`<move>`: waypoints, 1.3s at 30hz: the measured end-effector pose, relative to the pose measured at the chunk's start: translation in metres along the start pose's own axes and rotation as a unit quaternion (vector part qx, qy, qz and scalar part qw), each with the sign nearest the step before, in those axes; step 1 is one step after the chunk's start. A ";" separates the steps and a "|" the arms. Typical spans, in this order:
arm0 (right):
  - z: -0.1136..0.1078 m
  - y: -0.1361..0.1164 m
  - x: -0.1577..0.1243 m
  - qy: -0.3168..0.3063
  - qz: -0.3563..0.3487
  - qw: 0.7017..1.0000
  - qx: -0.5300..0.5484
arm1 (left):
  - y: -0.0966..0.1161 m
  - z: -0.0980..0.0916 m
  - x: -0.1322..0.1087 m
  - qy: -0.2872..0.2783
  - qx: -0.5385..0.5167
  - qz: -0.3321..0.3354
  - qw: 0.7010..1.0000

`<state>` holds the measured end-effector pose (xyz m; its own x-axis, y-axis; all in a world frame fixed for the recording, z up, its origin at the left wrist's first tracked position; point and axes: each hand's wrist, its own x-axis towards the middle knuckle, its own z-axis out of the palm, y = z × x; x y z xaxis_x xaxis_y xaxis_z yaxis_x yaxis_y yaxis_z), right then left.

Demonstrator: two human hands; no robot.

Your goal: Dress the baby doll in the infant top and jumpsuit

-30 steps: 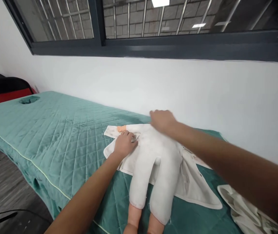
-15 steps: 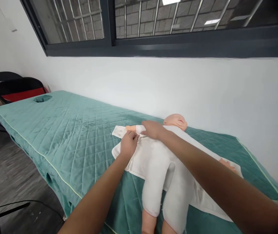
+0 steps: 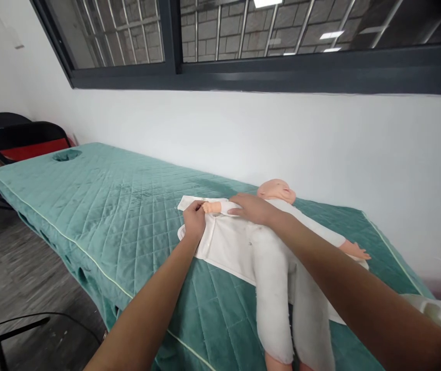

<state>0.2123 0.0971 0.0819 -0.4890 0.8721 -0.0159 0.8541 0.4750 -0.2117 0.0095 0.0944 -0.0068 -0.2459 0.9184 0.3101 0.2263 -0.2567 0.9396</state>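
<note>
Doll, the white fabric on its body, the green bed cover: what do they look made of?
Doll: smooth peach skin with a faint sheen, likely moulded vinyl or plastic. White fabric: matte, soft and slightly fuzzy, probably cotton knit or fleece; the weave is too fine to tell. Green cover: quilted cloth with diamond stitching and a velvety shimmer, pale piping along the edge.
</note>
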 end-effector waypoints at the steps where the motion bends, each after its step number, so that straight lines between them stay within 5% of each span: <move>1: 0.000 -0.001 0.000 -0.001 0.005 1.000 -0.019 | 0.000 0.000 0.000 0.006 -0.002 -0.001 1.000; 7: 0.004 -0.012 0.000 -0.007 0.035 0.993 -0.113 | 0.001 -0.001 -0.005 0.020 0.026 0.037 0.999; 10: 0.007 -0.015 0.002 -0.002 0.045 0.991 -0.125 | 0.002 0.003 -0.011 -0.015 0.081 0.113 0.990; 14: 0.015 -0.014 0.009 0.001 0.050 0.990 -0.135 | 0.000 0.011 -0.017 -0.082 0.266 0.291 0.916; 18: 0.020 -0.016 0.016 0.013 0.057 0.989 -0.132 | -0.001 0.016 -0.020 -0.127 0.340 0.352 0.863; 22: 0.006 -0.021 0.003 0.050 0.054 0.991 -0.109 | 0.001 0.015 -0.017 -0.102 0.311 0.324 0.887; 25: -0.007 -0.013 -0.033 0.188 0.047 0.981 -0.006 | -0.001 0.015 -0.012 -0.030 0.277 0.253 0.926; 28: -0.003 0.014 -0.084 0.338 0.150 0.925 0.084 | -0.006 0.017 -0.007 0.022 0.294 0.189 0.937; 31: 0.017 0.045 -0.131 0.422 0.348 0.827 0.130 | -0.012 0.019 -0.004 0.026 0.331 0.167 0.928; 34: 0.036 0.060 -0.155 0.365 0.440 0.805 0.161 | -0.014 0.019 -0.003 0.019 0.345 0.159 0.925; 39: 0.039 0.054 -0.155 0.331 0.435 0.819 0.175 | -0.007 0.018 -0.006 0.017 0.338 0.153 0.928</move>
<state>0.3276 -0.0169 0.0351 0.5797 0.7899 0.2000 0.6686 -0.3208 -0.6709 0.0263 0.0957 -0.0178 -0.0991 0.8212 0.5620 0.8277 -0.2454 0.5046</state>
